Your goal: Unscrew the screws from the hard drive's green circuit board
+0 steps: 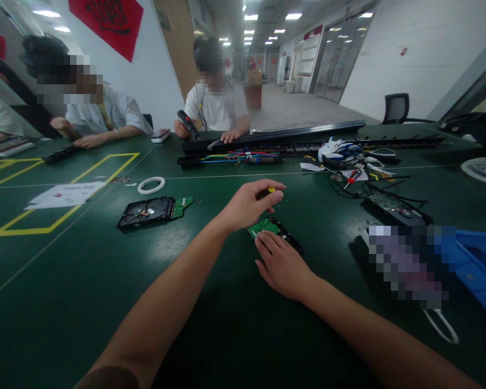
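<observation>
In front of me lies a black unit with a green circuit board (269, 225), like a hard drive. My left hand (251, 205) is above its far left edge, thumb and fingers closed round a small yellow-topped tool (271, 190); the tool's lower part is hidden. My right hand (285, 265) lies over the near side of the unit, fingers stretched across the board and touching it, thumb apart near the table. The hand covers part of the unit. Tiny loose screws (287, 201) lie just beyond it.
A similar black drive (146, 213) and a white tape ring (151, 185) are left. At right are another unit (400, 208), a red screwdriver (352, 177), gloves (338, 149), cables and a blue bin (476, 265). Opposite, a person holds a power driver (188, 123) by long black strips (308, 132).
</observation>
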Available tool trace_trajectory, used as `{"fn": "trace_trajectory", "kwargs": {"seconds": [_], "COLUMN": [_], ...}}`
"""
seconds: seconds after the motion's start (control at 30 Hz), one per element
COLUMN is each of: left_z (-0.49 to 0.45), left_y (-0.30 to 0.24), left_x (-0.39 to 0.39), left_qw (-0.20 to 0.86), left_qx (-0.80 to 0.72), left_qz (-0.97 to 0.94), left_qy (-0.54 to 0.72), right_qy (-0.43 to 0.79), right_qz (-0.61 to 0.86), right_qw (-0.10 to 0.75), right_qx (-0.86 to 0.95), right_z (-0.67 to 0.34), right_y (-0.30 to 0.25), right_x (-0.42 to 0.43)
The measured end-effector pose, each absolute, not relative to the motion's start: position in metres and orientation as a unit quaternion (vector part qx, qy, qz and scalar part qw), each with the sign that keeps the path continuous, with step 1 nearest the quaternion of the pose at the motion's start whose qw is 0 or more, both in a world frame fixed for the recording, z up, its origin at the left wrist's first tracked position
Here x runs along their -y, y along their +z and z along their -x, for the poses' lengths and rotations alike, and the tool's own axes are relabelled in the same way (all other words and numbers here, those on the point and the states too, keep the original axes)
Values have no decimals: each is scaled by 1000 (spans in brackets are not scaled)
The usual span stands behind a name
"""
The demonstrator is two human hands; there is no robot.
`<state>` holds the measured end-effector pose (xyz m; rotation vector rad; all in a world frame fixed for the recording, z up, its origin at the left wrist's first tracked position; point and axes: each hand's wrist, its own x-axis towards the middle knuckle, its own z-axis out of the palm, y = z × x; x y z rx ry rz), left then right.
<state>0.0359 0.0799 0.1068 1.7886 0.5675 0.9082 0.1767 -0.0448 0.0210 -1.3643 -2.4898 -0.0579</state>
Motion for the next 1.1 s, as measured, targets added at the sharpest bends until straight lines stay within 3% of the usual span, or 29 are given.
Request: {"fn": "trace_trajectory", "kwargs": {"seconds": [0.2,1.1], "left_z": [-32,-30], "left_y": [115,115], "left_x": [-78,-79], "left_qw": [568,516], "left_qx": [-232,-226], "left_qz": [-699,-740], "left_qy": [366,368], "right_qy": [-16,-22], "right_qz": [473,474], "right_qw": [155,136], "right_qx": [867,870], "right_z": [-177,-173], "right_y": [21,22], "right_x": [44,44]}}
